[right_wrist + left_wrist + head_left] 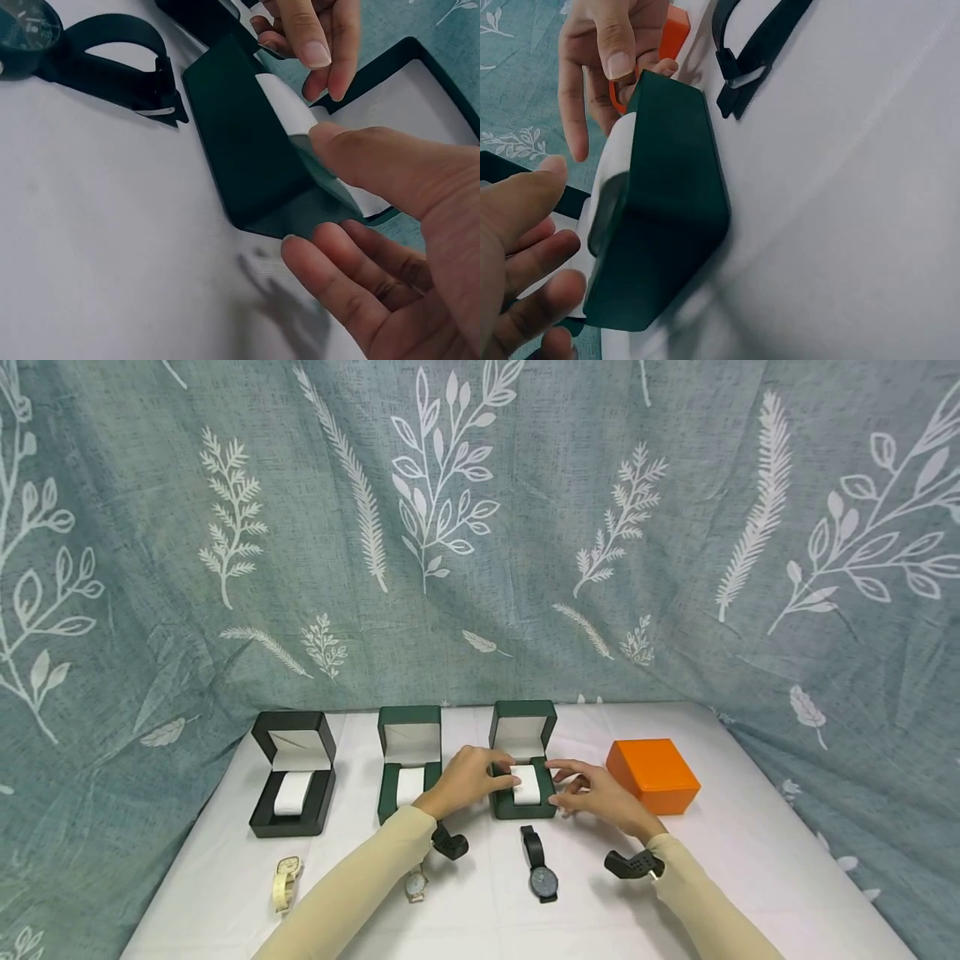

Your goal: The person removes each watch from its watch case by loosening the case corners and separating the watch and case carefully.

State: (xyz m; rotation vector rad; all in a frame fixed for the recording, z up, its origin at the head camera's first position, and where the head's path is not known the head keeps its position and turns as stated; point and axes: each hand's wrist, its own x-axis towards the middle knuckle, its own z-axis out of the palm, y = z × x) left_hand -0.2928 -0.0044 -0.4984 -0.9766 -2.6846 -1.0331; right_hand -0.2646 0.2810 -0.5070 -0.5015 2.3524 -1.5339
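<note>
A dark green watch box (523, 727) stands open at mid-table with a white cushion (528, 787) in its base. My left hand (468, 781) curls over the box's left side and pinches the cushion's left end (615, 154) between thumb and fingers. My right hand (592, 792) is at the box's right side. Its thumb touches the cushion's corner (281, 101) and its fingers hang loosely beside the green wall (240, 142). A black watch (540, 864) lies on the white table just in front of the box.
To the left stand another open green box (408, 760) and an open black box (292, 777), each with a white cushion. A shut orange box (652, 775) sits to the right. A cream watch (287, 881) and another watch (416, 885) lie near the front. A leaf-patterned cloth hangs behind.
</note>
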